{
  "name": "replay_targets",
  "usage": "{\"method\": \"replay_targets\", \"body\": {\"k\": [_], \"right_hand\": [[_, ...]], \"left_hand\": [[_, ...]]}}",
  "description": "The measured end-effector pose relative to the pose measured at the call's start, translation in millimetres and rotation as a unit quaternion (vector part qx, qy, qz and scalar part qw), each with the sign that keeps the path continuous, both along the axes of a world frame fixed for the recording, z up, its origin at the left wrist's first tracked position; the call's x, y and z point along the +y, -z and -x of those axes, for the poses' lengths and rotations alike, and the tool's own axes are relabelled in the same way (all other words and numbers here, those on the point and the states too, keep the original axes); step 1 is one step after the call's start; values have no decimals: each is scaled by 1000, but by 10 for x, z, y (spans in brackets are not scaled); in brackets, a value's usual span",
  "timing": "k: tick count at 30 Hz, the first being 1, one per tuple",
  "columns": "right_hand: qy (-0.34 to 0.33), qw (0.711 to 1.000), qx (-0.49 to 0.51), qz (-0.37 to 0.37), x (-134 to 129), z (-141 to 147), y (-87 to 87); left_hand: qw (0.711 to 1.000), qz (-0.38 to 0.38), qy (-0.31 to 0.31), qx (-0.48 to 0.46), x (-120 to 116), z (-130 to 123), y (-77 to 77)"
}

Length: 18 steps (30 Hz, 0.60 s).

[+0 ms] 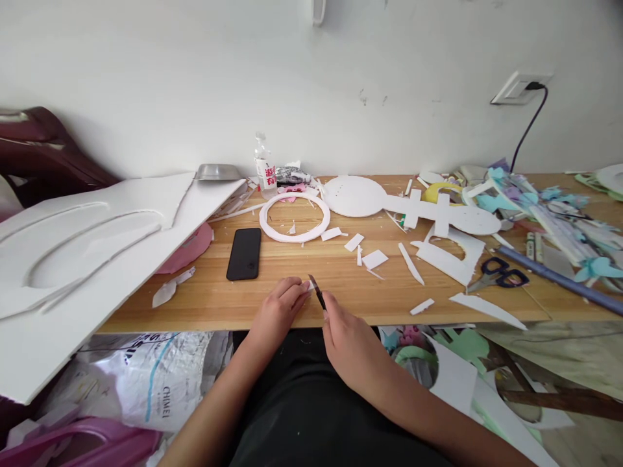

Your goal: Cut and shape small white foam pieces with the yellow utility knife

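Note:
Near the front edge of the wooden table [204, 305], my left hand [278, 310] pinches a small white foam piece [310, 285]. My right hand [351, 340] grips a craft knife [318, 292] with a dark handle, its blade at the foam piece beside my left fingertips. Just beyond my hands lie a white foam ring [267, 228] and several loose white offcuts [374, 259]. To the left of the ring is a black phone [243, 254], lying flat.
A big cut white foam sheet [121, 259] overhangs the table's left side. Scissors [496, 274] and a blue rod [559, 279] lie at right. Behind are a plastic bottle [265, 170], a metal bowl [218, 172] and a white foam cutout [355, 196].

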State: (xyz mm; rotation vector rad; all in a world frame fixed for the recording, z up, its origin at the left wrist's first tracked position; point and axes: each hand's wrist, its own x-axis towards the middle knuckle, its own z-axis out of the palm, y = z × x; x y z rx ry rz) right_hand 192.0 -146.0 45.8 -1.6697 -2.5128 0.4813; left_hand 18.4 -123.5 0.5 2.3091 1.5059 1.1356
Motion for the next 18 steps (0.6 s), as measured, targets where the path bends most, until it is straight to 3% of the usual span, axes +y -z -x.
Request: {"method": "replay_targets", "body": {"k": [8, 18], "right_hand": [[-5, 1000, -7, 6, 32, -4, -51], [-13, 1000, -19, 18, 67, 31, -97]], "left_hand": [[999, 2, 6, 38, -21, -11, -42], [1000, 10, 19, 8, 6, 5, -57]]}}
